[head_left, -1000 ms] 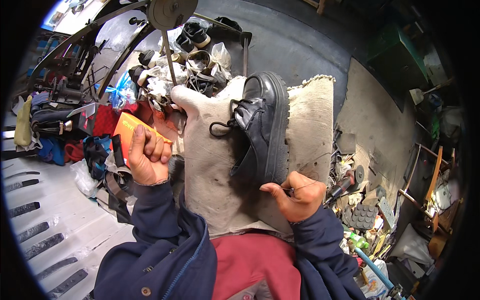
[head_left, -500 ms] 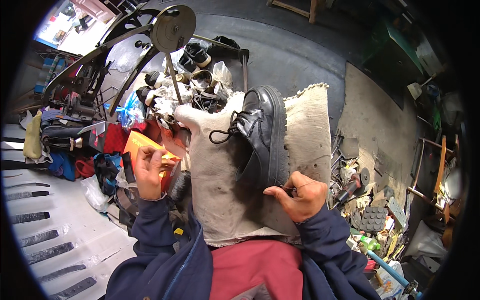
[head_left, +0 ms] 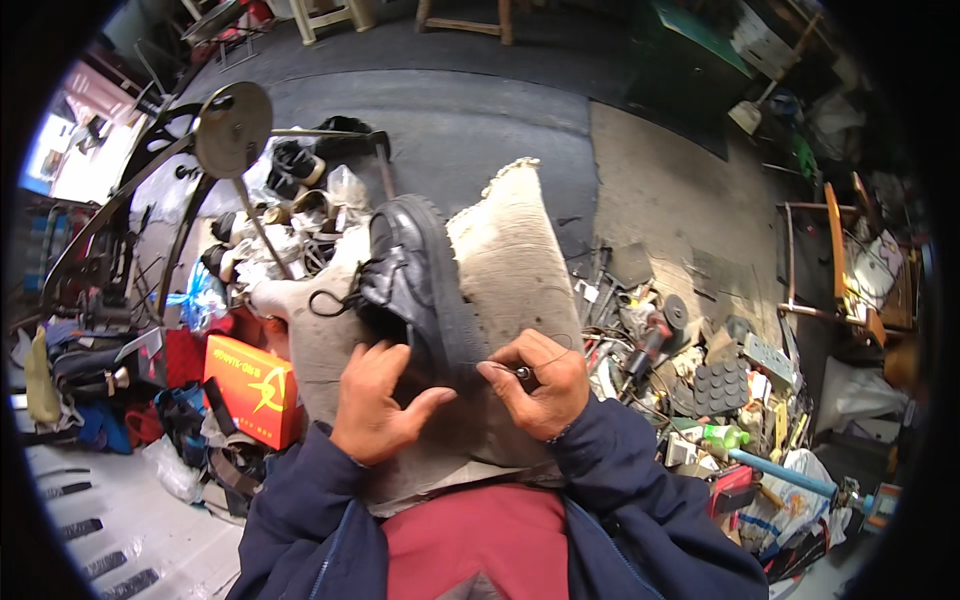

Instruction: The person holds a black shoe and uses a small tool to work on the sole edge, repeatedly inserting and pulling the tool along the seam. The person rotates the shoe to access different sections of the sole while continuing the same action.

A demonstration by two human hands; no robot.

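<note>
A black lace-up shoe (head_left: pixel 405 270) with a thick ridged sole lies on its side, toe pointing away, on a stained beige cloth (head_left: pixel 520 260) over my lap. Close by its heel and opening is my left hand (head_left: pixel 380 405), thumb spread from the fingers and nothing visible in it. On the sole side, my right hand (head_left: pixel 545 385) pinches a small awl-like tool (head_left: pixel 522 373) with a dark, shiny end. Its tip points toward the heel edge; whether it touches the sole I cannot tell. A thin dark thread (head_left: pixel 572 318) loops above the right hand.
A metal machine with a round wheel (head_left: pixel 233 130) stands at the far left, beside a heap of shoes and plastic bags (head_left: pixel 300 215). An orange box (head_left: pixel 250 390) sits left of my lap. Tools and scraps, including an angle grinder (head_left: pixel 650 345), crowd the floor at right.
My left hand has come from beside the orange box to the shoe's heel, its fingers opening out. The right hand stays by the sole with its tool. The whole view has shifted.
</note>
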